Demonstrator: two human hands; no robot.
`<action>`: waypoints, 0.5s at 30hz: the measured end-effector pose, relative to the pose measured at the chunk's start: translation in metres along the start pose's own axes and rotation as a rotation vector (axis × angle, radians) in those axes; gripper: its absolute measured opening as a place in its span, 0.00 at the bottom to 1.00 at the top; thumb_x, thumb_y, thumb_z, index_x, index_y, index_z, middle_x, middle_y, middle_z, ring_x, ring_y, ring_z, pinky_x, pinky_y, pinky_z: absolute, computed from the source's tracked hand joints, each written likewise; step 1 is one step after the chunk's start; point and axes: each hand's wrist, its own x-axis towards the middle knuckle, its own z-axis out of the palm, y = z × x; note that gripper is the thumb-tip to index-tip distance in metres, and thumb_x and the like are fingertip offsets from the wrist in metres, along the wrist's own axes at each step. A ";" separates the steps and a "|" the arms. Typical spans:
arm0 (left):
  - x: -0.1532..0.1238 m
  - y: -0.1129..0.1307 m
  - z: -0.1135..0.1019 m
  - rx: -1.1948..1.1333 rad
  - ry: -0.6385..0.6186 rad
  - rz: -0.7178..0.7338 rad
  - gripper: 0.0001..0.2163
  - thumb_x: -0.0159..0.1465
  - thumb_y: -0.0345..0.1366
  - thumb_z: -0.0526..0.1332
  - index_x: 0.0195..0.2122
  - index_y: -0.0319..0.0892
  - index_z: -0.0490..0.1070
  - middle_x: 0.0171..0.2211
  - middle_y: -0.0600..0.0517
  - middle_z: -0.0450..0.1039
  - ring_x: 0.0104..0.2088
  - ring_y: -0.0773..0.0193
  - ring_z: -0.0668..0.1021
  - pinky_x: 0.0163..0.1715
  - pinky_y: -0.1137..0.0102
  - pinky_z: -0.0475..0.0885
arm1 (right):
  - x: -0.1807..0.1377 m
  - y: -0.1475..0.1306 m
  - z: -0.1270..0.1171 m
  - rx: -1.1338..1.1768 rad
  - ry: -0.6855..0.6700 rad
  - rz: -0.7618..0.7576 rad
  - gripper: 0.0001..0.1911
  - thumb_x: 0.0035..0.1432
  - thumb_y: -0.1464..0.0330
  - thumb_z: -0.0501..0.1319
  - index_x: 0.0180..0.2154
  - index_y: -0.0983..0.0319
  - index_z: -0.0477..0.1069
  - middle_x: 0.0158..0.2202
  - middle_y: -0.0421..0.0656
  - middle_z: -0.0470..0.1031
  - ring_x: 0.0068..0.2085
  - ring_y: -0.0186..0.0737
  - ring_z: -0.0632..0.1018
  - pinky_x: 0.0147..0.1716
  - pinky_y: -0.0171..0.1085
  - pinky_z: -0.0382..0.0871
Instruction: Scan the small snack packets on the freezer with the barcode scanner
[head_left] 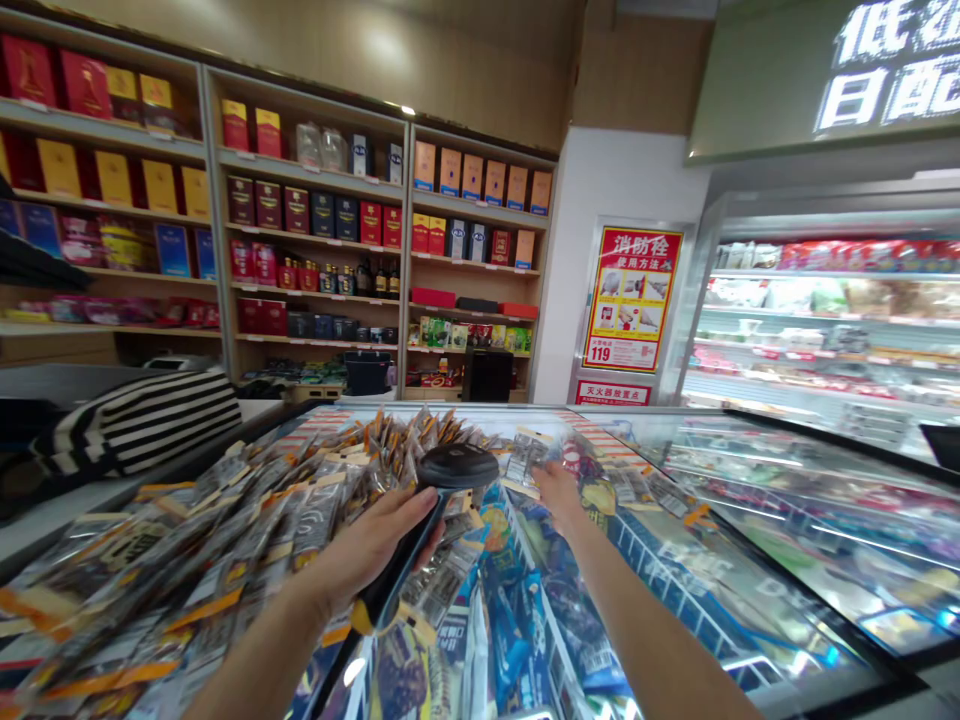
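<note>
Grips a scanner (pixel 457 467) in the left hand (pixel 375 548), fingers clenched round the black handle, round head up and forward, above the freezer (pixel 911 670). Reaches the right hand (pixel 559 490) past it, just right of the scanner head, down onto the packets (pixel 600 480) at the far end of the open bay. Fingertips lost among the wrappers there, so cannot tell whether grasping or only touching.

To the left, close against the scanner arm, a sloping pile (pixel 225 520) of clear and orange packs, spilling right down to the freezer's near edge. To the right, a closed glass lid (pixel 787 520), flat and bare, with open room as far as its black frame. Between the two forearms, only a narrow gap, over blue wrappers (pixel 517 610) lying inside the bay.

Beyond the pile's left edge, a striped bundle (pixel 150 415), perhaps a bag, on a grey counter (pixel 45 520). Behind, well apart, shelves (pixel 307 180) of boxes, a red poster (pixel 632 298) on the white wall and a chiller (pixel 825 320) at far right.
</note>
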 end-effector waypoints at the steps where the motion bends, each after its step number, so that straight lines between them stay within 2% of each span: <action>1: 0.000 0.000 0.000 0.017 -0.005 -0.007 0.16 0.51 0.48 0.53 0.22 0.38 0.62 0.18 0.55 0.65 0.18 0.72 0.65 0.18 0.76 0.59 | 0.000 0.000 -0.001 0.030 0.017 -0.002 0.10 0.41 0.63 0.51 0.28 0.61 0.62 0.24 0.40 0.68 0.24 0.33 0.69 0.18 0.30 0.61; 10: -0.002 0.002 0.009 0.027 0.014 0.000 0.14 0.53 0.45 0.52 0.23 0.37 0.63 0.17 0.56 0.64 0.16 0.74 0.64 0.17 0.77 0.56 | -0.002 0.000 -0.001 0.074 0.015 -0.064 0.11 0.39 0.63 0.52 0.28 0.62 0.64 0.23 0.40 0.69 0.24 0.35 0.69 0.19 0.31 0.61; 15: -0.003 0.002 0.004 -0.035 -0.041 -0.005 0.13 0.53 0.44 0.52 0.29 0.38 0.63 0.19 0.55 0.65 0.18 0.72 0.66 0.18 0.77 0.58 | 0.000 0.002 -0.001 0.017 0.024 -0.075 0.12 0.40 0.64 0.52 0.28 0.62 0.65 0.23 0.41 0.70 0.25 0.36 0.70 0.21 0.31 0.60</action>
